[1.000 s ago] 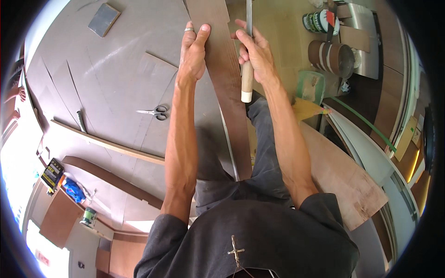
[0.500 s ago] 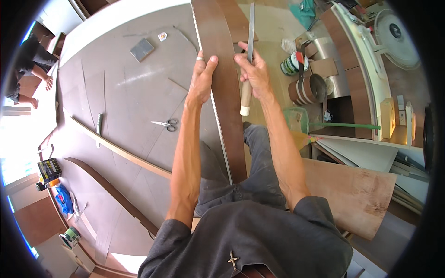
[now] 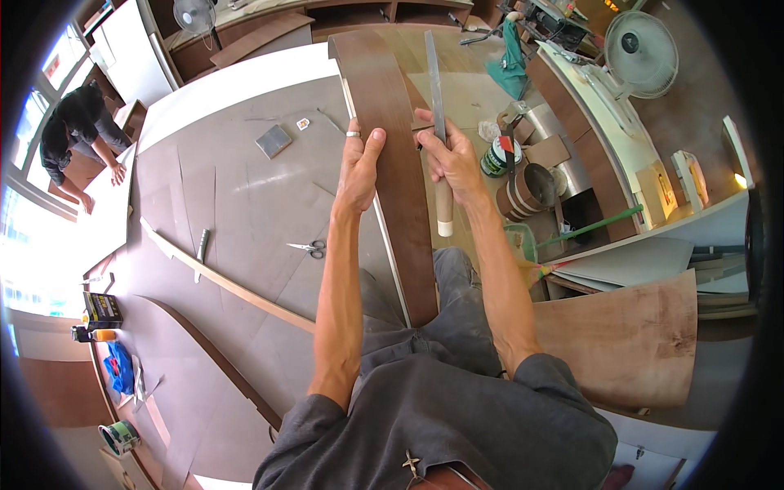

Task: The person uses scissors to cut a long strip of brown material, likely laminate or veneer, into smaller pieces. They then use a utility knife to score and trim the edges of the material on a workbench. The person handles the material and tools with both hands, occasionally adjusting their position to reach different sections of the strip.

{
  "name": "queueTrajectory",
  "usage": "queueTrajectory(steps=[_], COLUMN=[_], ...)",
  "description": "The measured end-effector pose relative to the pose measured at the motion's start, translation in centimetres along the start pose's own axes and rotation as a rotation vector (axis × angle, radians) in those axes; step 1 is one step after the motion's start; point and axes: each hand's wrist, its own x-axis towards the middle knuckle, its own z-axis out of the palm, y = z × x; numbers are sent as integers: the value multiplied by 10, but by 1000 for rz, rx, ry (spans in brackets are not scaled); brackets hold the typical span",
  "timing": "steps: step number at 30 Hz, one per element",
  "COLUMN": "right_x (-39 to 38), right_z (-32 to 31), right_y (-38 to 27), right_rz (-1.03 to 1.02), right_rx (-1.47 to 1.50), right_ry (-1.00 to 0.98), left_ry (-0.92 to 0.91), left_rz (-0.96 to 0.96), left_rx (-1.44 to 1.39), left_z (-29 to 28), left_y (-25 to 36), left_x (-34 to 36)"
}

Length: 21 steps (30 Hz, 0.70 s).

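A long brown board [image 3: 380,90] stretches away from my lap, with a pale strip along its left edge. On that left edge my left hand [image 3: 359,175] is closed, thumb on the upper face and a ring on one finger. To the right of the board, my right hand [image 3: 456,167] grips a flat file [image 3: 435,90] by its pale wooden handle. Its grey metal blade points away from me, beside the board's right edge. Whether blade and edge touch, I cannot tell. Scissors [image 3: 310,248] lie on the grey-brown worktable [image 3: 253,212] left of my left forearm.
A wooden strip [image 3: 237,286], a green-handled tool [image 3: 202,245] and a grey block [image 3: 273,141] lie on the worktable. At the far left another person [image 3: 73,126] leans over a white panel. Cans [image 3: 498,155], a brown bucket [image 3: 535,190] and a fan [image 3: 641,53] are at right.
My view has lifted, so more of the room's far side shows. The file's tip has swung slightly left. My left hand keeps its hold on the board.
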Motion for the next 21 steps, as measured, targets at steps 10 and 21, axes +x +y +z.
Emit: queueTrajectory(steps=[10, 21], right_x=[-34, -58], right_z=[20, 39], right_y=[-36, -80], right_rz=[-35, -140], right_rx=[116, 70], right_ry=[1, -35], left_ry=[-106, -165], left_rz=[79, 134], left_rx=[74, 67], left_z=[24, 32], left_y=[43, 67], left_x=[-49, -72])
